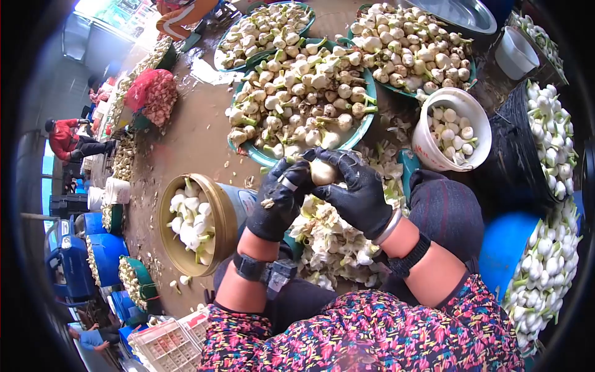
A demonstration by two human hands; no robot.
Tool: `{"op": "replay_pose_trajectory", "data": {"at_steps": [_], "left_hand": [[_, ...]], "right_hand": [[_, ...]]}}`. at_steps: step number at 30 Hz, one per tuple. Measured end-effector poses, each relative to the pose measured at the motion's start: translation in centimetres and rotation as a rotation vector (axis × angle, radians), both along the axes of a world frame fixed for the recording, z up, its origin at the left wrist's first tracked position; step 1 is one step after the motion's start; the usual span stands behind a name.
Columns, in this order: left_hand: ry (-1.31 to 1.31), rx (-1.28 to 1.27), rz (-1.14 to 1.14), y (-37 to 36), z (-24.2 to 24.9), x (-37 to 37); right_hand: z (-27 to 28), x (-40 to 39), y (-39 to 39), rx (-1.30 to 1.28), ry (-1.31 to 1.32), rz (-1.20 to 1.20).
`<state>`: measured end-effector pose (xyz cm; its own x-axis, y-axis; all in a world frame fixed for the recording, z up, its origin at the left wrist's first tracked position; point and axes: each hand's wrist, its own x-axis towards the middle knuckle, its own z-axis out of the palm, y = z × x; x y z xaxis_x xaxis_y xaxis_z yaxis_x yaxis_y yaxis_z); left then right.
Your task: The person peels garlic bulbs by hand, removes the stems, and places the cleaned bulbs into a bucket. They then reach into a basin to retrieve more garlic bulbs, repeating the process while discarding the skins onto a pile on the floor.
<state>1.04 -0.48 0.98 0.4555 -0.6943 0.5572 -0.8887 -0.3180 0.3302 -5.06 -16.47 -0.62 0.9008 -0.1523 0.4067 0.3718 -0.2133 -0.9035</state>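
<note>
We have one bulb [322, 173] between our two gloved hands, held over the near edge of the tub [257, 157] and above the peelings [334, 242]. The fingers of our right hand [359, 195] are bent round its right side, thumb below, pinching it; those of our left hand [273, 198] are curled in and pressed against its left side. Whether a small blade is tucked among them we cannot tell.

We judge the step in hand to be cleaning this bulb: its visible face is pale and smooth, and loose skins lie just beneath. The next move calls for a steady right-hand hold while the left fingers work at any skin or root left — light pressure, so the round bulb does not slip. Its hidden side we cannot judge.

As for writing, the pail [423, 139] has red marks on its wall, too blurred for us to read. The bucket [224, 217] carries a pale label [246, 199] on its side — again, no words we can make out. We find no brand that can be read anywhere.
</note>
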Motion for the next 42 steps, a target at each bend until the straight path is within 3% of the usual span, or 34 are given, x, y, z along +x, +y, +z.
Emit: {"op": "replay_pose_trajectory", "data": {"at_steps": [1, 3, 6, 14, 17, 19, 21, 22, 24, 26, 27, 28, 29, 30, 31, 32, 34, 36, 37, 38, 40, 41, 42], "left_hand": [[0.116, -0.049, 0.059, -0.3, 0.0, -0.8], [0.096, -0.025, 0.066, -0.1, 0.0, -1.3], [0.07, -0.008, 0.041, 0.2, -0.5, -1.2], [0.244, 0.001, 0.096, -0.1, -0.4, -1.2], [0.324, -0.112, 0.042, -0.2, -0.8, -1.2], [0.41, -0.211, 0.008, -0.3, -0.8, -1.6], [1.286, -0.585, 0.188, -0.3, -0.4, -2.0], [1.289, -0.585, 0.191, -0.1, -0.5, -1.8], [0.744, -0.244, 0.166, 0.5, -0.8, -1.2], [0.689, -0.262, 0.135, 0.4, -1.0, -2.0], [0.706, -0.27, 0.139, 0.0, -0.4, -2.3], [0.723, -0.278, 0.141, -0.3, 0.1, -2.5], [0.887, -0.37, 0.17, -0.1, 0.0, -2.6], [1.05, -0.462, 0.197, 0.3, -0.1, -2.5], [0.392, 0.141, 0.106, 1.6, -0.3, -0.3], [1.017, -0.351, 0.223, 1.5, -1.4, -1.2], [1.61, -0.855, -0.118, 2.1, -1.3, -1.1], [1.023, -0.281, 0.073, 2.2, -1.3, -1.8], [0.346, -0.076, -0.097, 2.1, -1.4, -0.8], [0.351, -0.078, -0.096, 2.0, -1.3, -1.3], [1.237, -0.473, 0.169, 0.9, 0.3, -2.6], [1.233, -0.43, 0.194, 0.9, 0.4, -2.5], [1.236, -0.431, 0.199, 1.1, 0.1, -2.4]], "right_hand": [[-0.6, -0.1, 0.5, 0.272, 0.112, 0.094], [-1.2, -0.3, 0.6, 0.779, 0.371, 0.252], [-1.5, -0.3, 0.0, 0.867, 0.417, 0.225], [-2.2, -0.1, 0.4, 0.723, 0.32, 0.249], [-1.9, -0.1, 0.4, 0.802, 0.422, 0.209], [-0.6, -0.1, -0.1, 0.873, 0.648, 0.208], [-1.0, 0.0, 0.0, 1.027, 0.714, 0.275], [-1.1, 0.0, 0.0, 1.18, 0.776, 0.348], [-0.7, -0.1, -0.4, 1.202, 0.999, 0.666], [-2.3, -0.1, -0.8, 1.277, 1.03, 0.966], [-2.0, -0.1, -0.5, 1.275, 1.032, 0.966], [-1.5, -0.2, -0.1, 1.297, 0.995, 0.815], [-1.2, -0.2, 0.1, 1.313, 0.953, 0.663], [-1.2, -0.1, -0.1, 1.311, 0.95, 0.663], [-1.2, -0.1, -0.4, 1.293, 0.896, 0.603], [-1.3, -0.1, -0.7, 1.275, 0.843, 0.543], [-1.7, 0.2, -1.0, 1.226, 0.81, 0.592], [-1.9, 0.2, -0.8, 1.215, 0.763, 0.548], [-1.8, 0.1, -1.0, 1.196, 0.773, 0.555], [-1.7, 0.0, -1.0, 1.195, 0.778, 0.553], [-1.6, 0.2, -0.6, 0.938, 0.815, 0.453], [-1.8, 0.4, 0.1, 0.644, 0.686, 0.254], [-1.4, 0.2, 0.2, 0.645, 0.69, 0.256]]}}
